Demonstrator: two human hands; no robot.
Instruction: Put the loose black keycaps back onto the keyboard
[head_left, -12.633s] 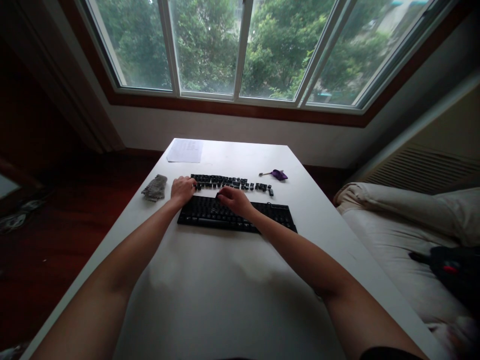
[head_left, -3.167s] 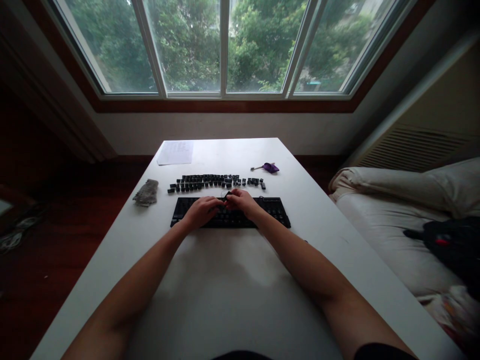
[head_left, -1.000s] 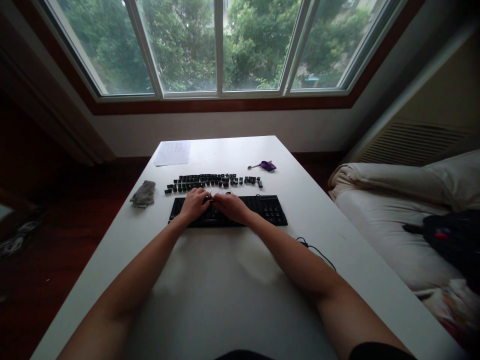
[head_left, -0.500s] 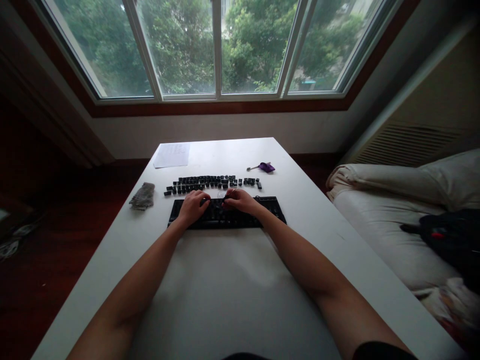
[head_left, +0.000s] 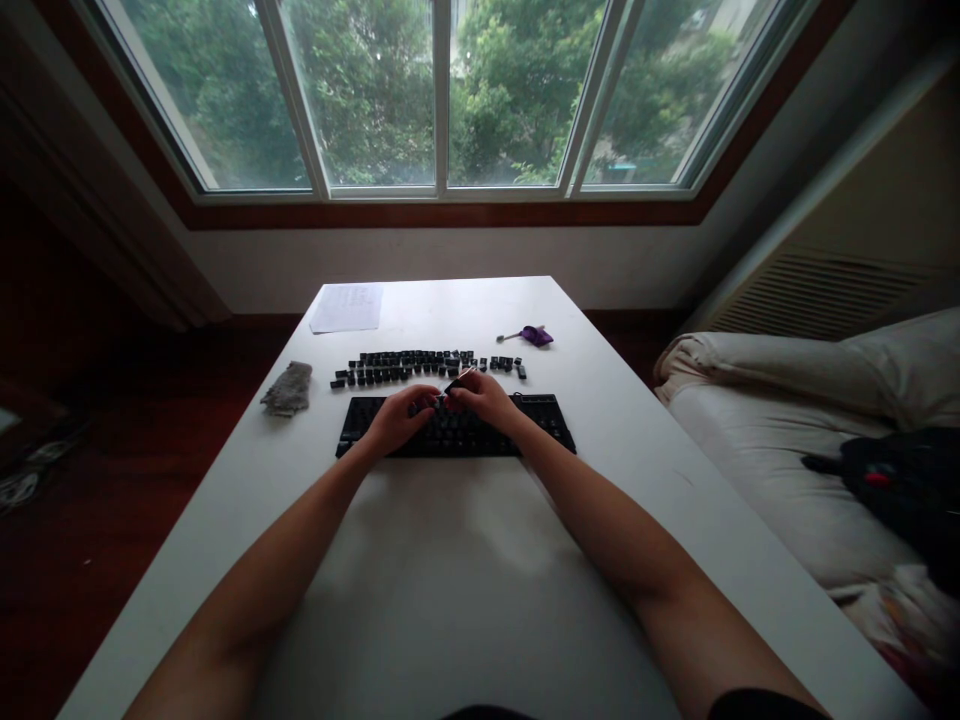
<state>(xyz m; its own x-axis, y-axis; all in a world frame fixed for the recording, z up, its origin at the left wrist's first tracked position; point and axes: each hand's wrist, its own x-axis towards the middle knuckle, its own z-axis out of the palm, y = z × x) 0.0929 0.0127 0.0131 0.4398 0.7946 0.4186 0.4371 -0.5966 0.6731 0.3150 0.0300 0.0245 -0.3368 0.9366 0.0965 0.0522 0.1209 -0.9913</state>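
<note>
A black keyboard (head_left: pixel 541 425) lies on the white table, partly covered by both hands. Above its upper middle, my right hand (head_left: pixel 487 402) pinches a small dark tool (head_left: pixel 460 380), which looks like a keycap puller. The tool tilts up toward the right. My left hand (head_left: pixel 403 418) is closed, its fingertips meeting the tool's lower end; whatever they pinch is too small to make out. Just beyond the keyboard, several loose black keycaps (head_left: pixel 409 360) stand in rough rows.
A crumpled grey cloth (head_left: pixel 288 389) rests on the white table (head_left: pixel 465 600), left of the keyboard. Farther back are a paper sheet (head_left: pixel 347 308) and a purple object (head_left: pixel 537 336) beside a thin brush-like stick (head_left: pixel 510 337). A pale sofa (head_left: pixel 750 440) stands at the right.
My right hand has lifted and turned the dark tool upward. My left hand has moved right, bringing its fingers to the tool's end. The view has shifted slightly.
</note>
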